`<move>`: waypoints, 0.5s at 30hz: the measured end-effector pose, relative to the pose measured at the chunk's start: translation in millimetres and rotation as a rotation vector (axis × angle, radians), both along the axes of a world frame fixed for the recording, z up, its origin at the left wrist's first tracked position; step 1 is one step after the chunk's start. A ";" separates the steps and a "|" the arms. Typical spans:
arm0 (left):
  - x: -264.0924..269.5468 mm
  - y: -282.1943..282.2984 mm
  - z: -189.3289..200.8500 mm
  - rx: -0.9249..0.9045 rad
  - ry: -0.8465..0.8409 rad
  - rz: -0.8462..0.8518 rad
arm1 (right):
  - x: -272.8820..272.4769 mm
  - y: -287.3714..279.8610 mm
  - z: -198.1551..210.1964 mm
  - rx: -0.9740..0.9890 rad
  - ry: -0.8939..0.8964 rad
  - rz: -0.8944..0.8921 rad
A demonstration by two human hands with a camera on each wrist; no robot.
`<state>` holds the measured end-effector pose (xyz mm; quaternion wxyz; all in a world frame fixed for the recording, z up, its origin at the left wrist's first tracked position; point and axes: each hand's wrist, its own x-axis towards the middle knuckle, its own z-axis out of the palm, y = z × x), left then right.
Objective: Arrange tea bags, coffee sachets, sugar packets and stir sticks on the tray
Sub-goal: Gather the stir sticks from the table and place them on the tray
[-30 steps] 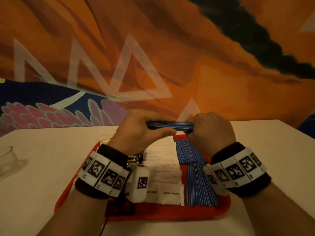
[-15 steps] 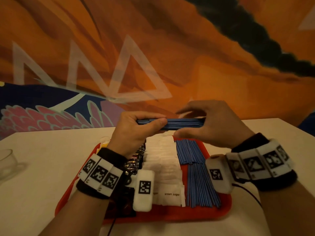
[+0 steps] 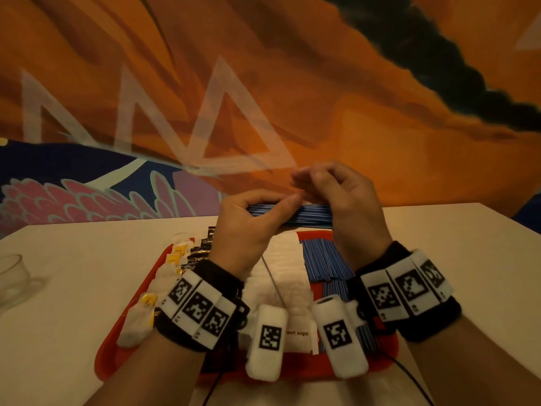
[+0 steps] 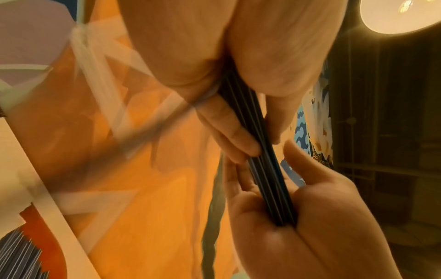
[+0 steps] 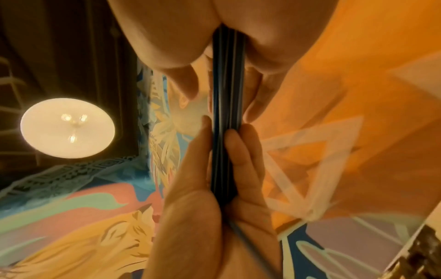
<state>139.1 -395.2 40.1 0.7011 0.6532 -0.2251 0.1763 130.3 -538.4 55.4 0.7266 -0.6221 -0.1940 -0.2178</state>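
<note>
slim striped stick bundle [image 3: 304,215] (both hands [image 3: 248,227] gripping)

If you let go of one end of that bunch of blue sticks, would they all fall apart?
Probably. The bundle of blue sticks looks like many thin loose pieces with no band, held only by the left hand and right hand at its ends. They look light and fairly stiff, so they would likely scatter onto the red tray.
</note>
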 end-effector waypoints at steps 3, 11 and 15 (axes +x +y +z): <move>-2.1 -0.4 3.9 0.047 -0.066 0.076 | -1.5 -7.7 3.2 -0.226 -0.029 0.015; 4.7 4.7 0.1 0.175 -0.147 0.300 | -10.1 -20.3 6.2 -1.045 0.130 0.094; 11.0 4.3 -7.4 0.132 -0.115 0.365 | -1.6 -8.9 -7.8 -1.153 0.075 -0.058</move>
